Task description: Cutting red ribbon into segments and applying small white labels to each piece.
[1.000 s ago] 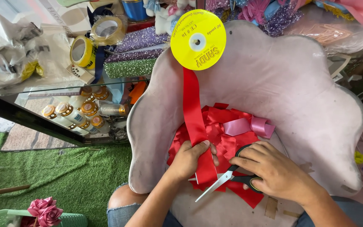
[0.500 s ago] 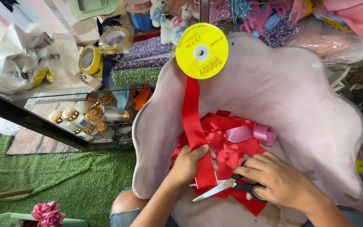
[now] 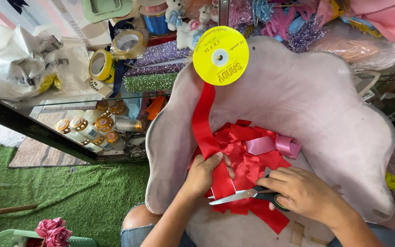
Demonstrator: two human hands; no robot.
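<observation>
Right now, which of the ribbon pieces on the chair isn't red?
The looped pink ribbon piece, lying on the right edge of the red ribbon pile, just above the right hand. All other pieces are red.

Left hand [image 3: 205, 173] presses red ribbon strip [image 3: 203, 123] onto pile of cut red ribbon pieces [image 3: 248, 151] at chair seat [image 3: 316, 114] centre. Right hand [image 3: 305, 192] holds scissors [image 3: 245, 195], blades open at strip. Yellow spool [image 3: 221, 56] against seat's back edge.

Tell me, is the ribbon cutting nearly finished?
Many cut red pieces already lie piled on the grey chair. Now the left hand pins the red ribbon strip while the right hand brings the scissors to it. The yellow spool still feeds ribbon; how much remains is hidden.
</observation>
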